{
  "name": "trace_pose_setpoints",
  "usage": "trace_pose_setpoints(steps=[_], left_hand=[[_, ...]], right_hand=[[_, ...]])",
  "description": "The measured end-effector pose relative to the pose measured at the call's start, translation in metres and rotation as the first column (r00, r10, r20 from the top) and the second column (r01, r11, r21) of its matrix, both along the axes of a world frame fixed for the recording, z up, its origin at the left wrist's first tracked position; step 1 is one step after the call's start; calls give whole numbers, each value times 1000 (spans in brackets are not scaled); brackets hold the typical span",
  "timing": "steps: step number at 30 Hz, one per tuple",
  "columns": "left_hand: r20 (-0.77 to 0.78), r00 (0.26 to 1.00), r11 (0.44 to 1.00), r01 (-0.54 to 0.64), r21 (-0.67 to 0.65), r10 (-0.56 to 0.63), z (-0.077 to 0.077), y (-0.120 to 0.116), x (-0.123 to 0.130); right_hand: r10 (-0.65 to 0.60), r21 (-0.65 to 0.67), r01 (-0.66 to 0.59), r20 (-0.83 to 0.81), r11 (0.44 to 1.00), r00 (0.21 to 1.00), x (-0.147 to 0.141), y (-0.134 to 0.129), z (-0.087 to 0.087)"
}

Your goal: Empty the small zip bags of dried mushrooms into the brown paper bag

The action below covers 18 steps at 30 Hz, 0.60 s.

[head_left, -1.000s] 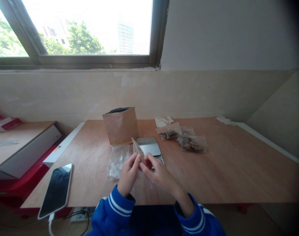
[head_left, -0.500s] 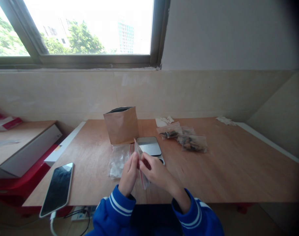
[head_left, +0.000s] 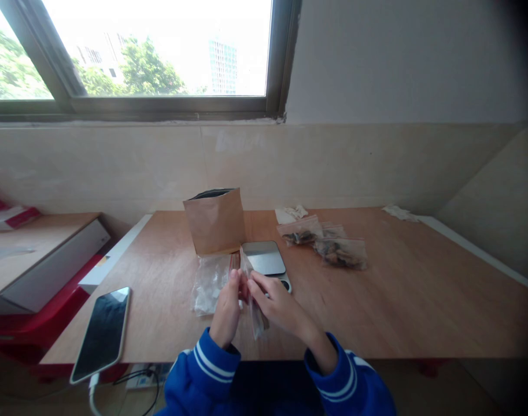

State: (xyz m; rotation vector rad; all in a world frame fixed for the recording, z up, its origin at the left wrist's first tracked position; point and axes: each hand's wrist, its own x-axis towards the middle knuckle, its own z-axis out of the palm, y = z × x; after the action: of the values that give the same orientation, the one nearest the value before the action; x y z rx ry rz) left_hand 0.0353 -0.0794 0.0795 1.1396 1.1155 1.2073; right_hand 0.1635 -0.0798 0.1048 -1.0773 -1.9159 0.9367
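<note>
Between my hands a clear zip bag (head_left: 257, 321) is held edge-on over the front of the table. My left hand (head_left: 227, 305) grips it from the left, thumb up and fingers behind the plastic. From the right, my right hand (head_left: 276, 300) pinches the bag with bent fingers. What the bag holds, if anything, I cannot make out. Just beyond my hands lies a small digital scale (head_left: 264, 258) with a shiny plate, partly covered by the bag. Flat clear zip bags (head_left: 209, 286) lie beside my left hand.
A brown paper pouch (head_left: 216, 222) stands upright, its top open, behind the flat bags. Several filled zip bags (head_left: 339, 252) with dark dried pieces lie to the right. A phone (head_left: 102, 329) on a cable sits at the left edge. Crumpled tissue (head_left: 291, 214) lies at the back.
The bag between my hands has turned and tipped slightly, its lower end shifting right. My right hand's fingers have shifted a little on the plastic.
</note>
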Motion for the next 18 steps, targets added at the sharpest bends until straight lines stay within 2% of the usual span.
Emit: trace_pose_setpoints(steps=[6, 15, 18], left_hand=[[-4, 1000, 998, 15, 57, -15, 2, -2, 1], [-57, 996, 995, -63, 73, 67, 3, -1, -2], [-125, 992, 987, 31, 155, -11, 5, -1, -1]], right_hand=[[11, -18, -12, -52, 1000, 999, 0, 0, -2], [-3, 1, 3, -20, 1000, 1000, 1, 4, -3], [-83, 24, 83, -13, 996, 996, 1, 5, -6]])
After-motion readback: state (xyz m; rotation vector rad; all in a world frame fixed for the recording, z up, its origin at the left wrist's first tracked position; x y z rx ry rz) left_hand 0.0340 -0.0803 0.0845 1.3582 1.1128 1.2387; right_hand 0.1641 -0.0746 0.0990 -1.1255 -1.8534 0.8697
